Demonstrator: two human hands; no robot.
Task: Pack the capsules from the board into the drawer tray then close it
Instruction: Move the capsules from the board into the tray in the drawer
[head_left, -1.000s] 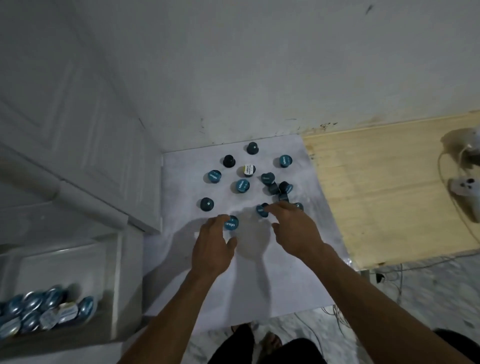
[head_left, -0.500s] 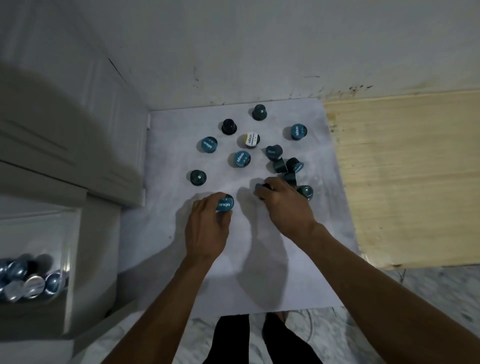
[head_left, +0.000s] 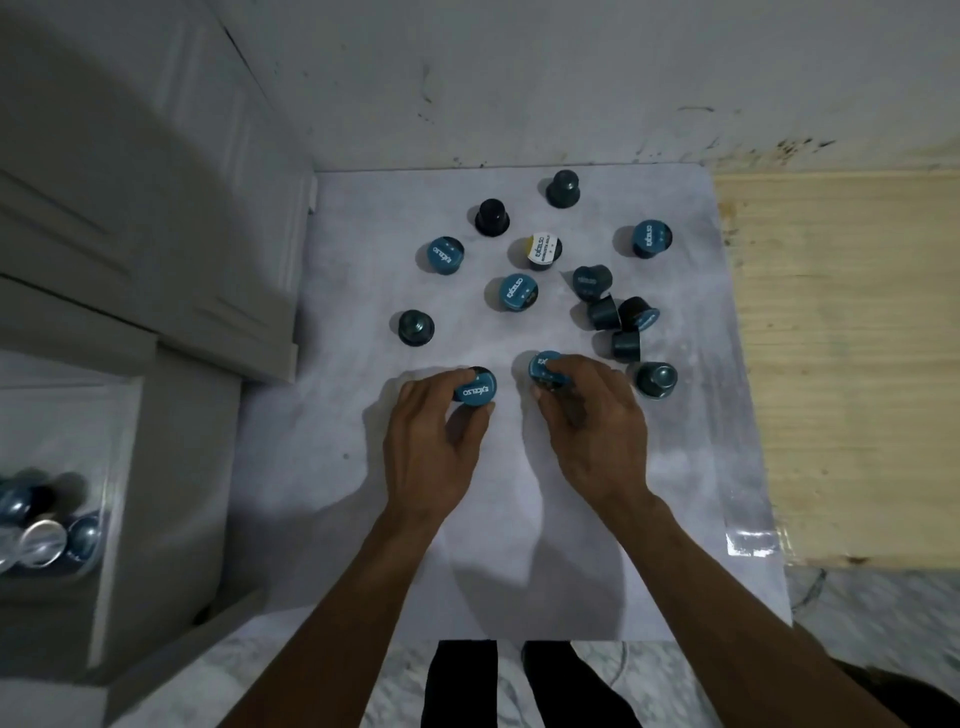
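Several dark teal capsules lie scattered on the pale grey board (head_left: 519, 519), among them one with a white and yellow lid (head_left: 542, 251) and a tight cluster (head_left: 615, 317) at the right. My left hand (head_left: 434, 441) grips a blue-lidded capsule (head_left: 474, 392) near the board's middle. My right hand (head_left: 592, 431) grips another blue-lidded capsule (head_left: 546, 368) just to the right of it. At the lower left the open drawer tray (head_left: 111, 499) holds several capsules (head_left: 47, 530), partly cut off by the frame edge.
A white cabinet (head_left: 145, 218) stands left of the board, above the drawer. A wooden panel (head_left: 841, 364) lies along the board's right side. A stained wall (head_left: 519, 78) runs behind. My legs show at the bottom over a marbled floor (head_left: 857, 613).
Both hands closed on a capsule each: the left on the one by its fingers, the right on one at the cluster's near edge. The view tilted down and shifted right.
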